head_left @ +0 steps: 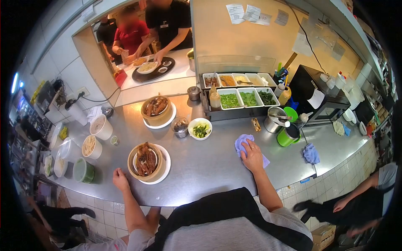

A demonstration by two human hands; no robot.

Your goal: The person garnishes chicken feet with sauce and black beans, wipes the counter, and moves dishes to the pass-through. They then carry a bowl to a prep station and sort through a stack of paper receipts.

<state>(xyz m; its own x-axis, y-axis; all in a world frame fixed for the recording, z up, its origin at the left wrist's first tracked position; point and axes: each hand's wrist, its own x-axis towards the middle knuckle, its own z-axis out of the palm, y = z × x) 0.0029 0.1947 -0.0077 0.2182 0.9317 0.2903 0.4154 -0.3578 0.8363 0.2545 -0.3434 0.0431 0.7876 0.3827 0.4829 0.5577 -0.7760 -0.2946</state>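
Note:
My right hand (252, 156) presses a purple cloth (243, 143) against the steel counter (205, 163), its fingers over the folds. My left hand (120, 178) is at the counter's front edge with its fingers curled in and nothing visible in them. Just right of it, a bamboo steamer (133, 167) of dark braised meat (146, 159) rests on a white plate (166, 164). Farther back, a second bamboo steamer (169, 113) with similar food stands on another white plate (161, 125). Between the hands are a bowl of green vegetables (201, 129) and a small glass jar (180, 128).
A topping rack (243, 111) with several white trays and a squeeze bottle (215, 100) stands at the back. Tubs (92, 147) line the left side. A metal pot (274, 121), green container (288, 136) and another cloth (310, 153) are right. People work beyond the pass-through; others stand nearby.

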